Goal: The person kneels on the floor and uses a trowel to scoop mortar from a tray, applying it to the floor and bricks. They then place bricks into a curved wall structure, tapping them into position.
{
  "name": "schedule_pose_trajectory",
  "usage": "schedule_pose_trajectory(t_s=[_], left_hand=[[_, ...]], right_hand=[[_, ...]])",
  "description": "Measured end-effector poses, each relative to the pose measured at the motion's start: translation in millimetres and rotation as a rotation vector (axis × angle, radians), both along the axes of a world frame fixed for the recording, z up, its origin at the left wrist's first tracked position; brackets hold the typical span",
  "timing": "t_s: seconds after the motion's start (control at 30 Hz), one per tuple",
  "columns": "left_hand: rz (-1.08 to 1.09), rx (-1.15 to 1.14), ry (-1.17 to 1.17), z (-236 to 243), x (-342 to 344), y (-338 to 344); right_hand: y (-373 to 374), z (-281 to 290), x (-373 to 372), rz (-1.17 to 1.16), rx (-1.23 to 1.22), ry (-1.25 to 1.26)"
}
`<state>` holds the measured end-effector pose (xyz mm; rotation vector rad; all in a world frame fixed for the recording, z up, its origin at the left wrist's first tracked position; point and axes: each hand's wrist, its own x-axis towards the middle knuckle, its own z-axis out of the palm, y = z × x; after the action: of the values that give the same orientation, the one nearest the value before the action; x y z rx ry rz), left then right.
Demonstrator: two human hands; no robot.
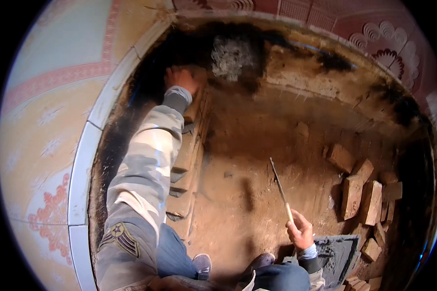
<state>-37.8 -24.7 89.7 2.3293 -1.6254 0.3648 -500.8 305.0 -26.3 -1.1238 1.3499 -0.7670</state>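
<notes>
My left arm reaches far forward along a low row of bricks (182, 199) with grey mortar in the gaps. At its far end my left hand (182, 80) is closed on a brick (199, 77), its fingers partly lost in shadow. Nearer to me on the right, my right hand (301, 233) grips the pale handle of a trowel (278, 182). The blade shows edge-on as a thin dark line, pointing forward and slightly left above the floor. Below that hand lies a shallow tray (357, 242) of wet grey mortar.
Loose bricks (371, 201) are heaped on the right, and several more (357, 283) lie near the bottom edge. A sooty wall with a grey patch (233, 58) stands ahead. Pale tiles (85, 165) edge the left side. My shoes (203, 264) stand on the brown floor (238, 194).
</notes>
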Motion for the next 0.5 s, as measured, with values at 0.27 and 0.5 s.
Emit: schedule_pose_trajectory(t_s=[0.27, 0.5], left_hand=[[-0.497, -0.140, 0.021, -49, 68, -22], [-0.451, -0.164, 0.029, -55, 73, -57]], right_hand=[[-81, 3, 72, 0.116, 0.260, -0.245], [-165, 21, 197, 0.282, 0.331, -0.657]])
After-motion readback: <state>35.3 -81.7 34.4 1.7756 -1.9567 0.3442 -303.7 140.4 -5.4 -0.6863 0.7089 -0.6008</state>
